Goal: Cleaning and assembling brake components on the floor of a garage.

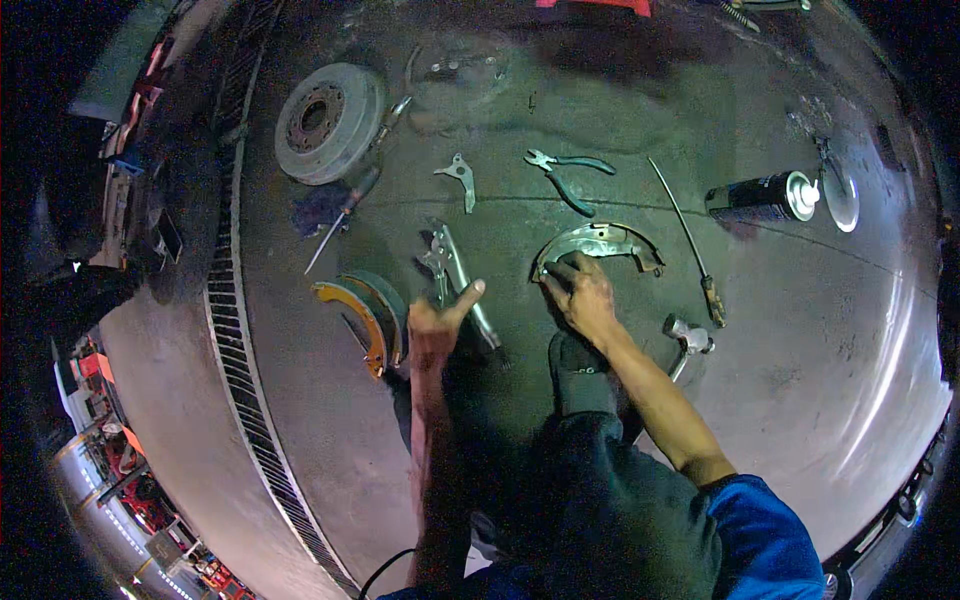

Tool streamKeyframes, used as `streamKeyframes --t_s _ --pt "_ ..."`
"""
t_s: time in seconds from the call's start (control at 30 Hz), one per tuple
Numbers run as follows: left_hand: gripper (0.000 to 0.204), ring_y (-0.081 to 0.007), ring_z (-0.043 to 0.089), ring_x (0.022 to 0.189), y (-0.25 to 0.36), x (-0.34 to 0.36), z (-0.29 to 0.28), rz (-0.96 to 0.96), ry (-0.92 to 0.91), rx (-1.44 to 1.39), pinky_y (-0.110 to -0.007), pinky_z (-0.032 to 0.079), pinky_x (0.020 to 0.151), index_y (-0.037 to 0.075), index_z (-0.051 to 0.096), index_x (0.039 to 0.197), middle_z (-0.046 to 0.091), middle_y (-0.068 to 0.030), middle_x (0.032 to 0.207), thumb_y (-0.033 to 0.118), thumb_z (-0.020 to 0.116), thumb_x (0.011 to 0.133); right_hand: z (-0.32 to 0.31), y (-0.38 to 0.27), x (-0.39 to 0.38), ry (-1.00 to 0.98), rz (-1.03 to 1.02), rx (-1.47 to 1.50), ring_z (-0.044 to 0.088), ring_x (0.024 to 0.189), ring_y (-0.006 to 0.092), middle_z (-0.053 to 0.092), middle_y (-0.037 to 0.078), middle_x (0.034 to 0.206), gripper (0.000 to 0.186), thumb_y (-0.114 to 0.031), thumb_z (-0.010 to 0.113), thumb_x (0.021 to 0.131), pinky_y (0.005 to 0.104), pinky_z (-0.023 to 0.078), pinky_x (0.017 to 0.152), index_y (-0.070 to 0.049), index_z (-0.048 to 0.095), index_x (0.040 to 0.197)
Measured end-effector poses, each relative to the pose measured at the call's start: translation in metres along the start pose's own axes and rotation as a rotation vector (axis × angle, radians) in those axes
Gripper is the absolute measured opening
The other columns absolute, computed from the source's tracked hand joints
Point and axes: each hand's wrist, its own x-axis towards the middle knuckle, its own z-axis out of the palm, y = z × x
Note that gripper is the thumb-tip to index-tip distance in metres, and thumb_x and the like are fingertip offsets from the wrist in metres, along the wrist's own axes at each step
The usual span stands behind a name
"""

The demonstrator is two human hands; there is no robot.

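Observation:
My right hand (583, 298) has its fingertips closed on the left end of a curved metal brake shoe (605, 236), which rests on the floor with its arch pointing away from me. My left hand (436, 328) is around the lower part of silver locking pliers (458, 268), its thumb stretched across their handle. The other fingers are mostly hidden, and both hand and pliers look slightly blurred. Just left of that hand lie two more brake shoes (372, 318), one with an orange-brown face. Beyond the pliers is a flat metal lever (464, 180).
Diagonal cutting pliers (560, 178), a long screwdriver (688, 235) and a hammer (690, 336) lie around the right hand. A black spray can (755, 197) lies farther right. A brake drum (345, 135) and another screwdriver (342, 218) are far left, beside a floor grate (236, 330).

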Motion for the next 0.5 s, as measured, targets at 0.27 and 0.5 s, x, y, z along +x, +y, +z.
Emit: streamKeyframes --t_s 0.27,0.5 --pt "0.072 -0.0215 0.062 0.090 0.053 -0.052 0.067 -0.250 -0.301 -0.459 -0.037 0.049 0.086 -0.004 0.069 0.114 0.071 -0.0127 0.102 0.054 0.084 0.074 -0.058 -0.007 -0.018 -0.118 0.444 0.550 0.063 0.117 0.0296 0.066 0.019 0.128 0.049 -0.040 0.065 0.098 0.0394 0.051 0.099 0.000 0.067 0.127" --pt "0.057 -0.0258 0.070 0.092 0.051 -0.082 0.142 -0.185 -0.565 -0.562 -0.039 0.052 0.088 -0.001 0.074 0.108 0.075 -0.0158 0.099 0.048 0.082 0.080 -0.150 -0.002 -0.104 -0.683 1.046 1.004 0.065 0.097 0.0187 0.069 0.009 0.111 0.049 -0.037 0.069 0.090 0.0332 0.051 0.083 -0.004 0.063 0.126"
